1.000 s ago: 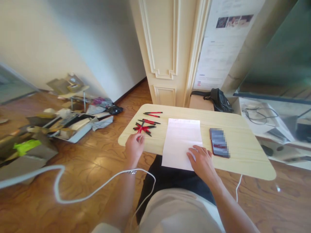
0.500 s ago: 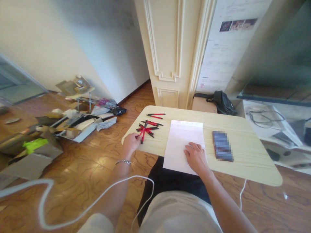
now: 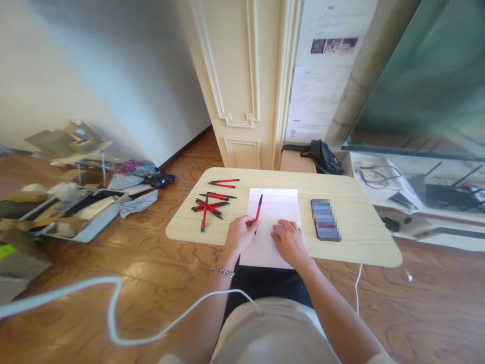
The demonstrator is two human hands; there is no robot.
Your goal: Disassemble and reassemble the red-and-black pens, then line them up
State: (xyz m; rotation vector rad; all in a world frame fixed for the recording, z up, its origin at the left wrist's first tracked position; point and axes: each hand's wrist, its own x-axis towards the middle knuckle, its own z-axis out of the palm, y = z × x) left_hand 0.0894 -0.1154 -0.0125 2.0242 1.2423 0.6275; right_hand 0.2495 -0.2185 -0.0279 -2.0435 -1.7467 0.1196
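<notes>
A red and black pen (image 3: 259,207) stands tilted in my left hand (image 3: 241,233), held between thumb and fingers above the white sheet of paper (image 3: 273,205). Its dark end points up and away from me. My right hand (image 3: 290,242) lies on the right part of the sheet, fingers spread and nothing in them. The sheet hangs slightly over the table's near edge. To the left, several more red and black pens (image 3: 212,206) lie crossed in a loose pile, with two others (image 3: 224,183) behind them.
The pale wooden table (image 3: 358,217) carries a phone-like flat object (image 3: 325,220), blurred out, right of the paper. A white cable (image 3: 166,326) loops across in front of my left arm. Boxes and packaging (image 3: 83,217) clutter the floor at left. A black bag (image 3: 326,157) sits behind the table.
My left hand has lifted a pen from the pile and carried it right, over the paper. My right hand stays on the sheet. The camera view has turned somewhat to the right.
</notes>
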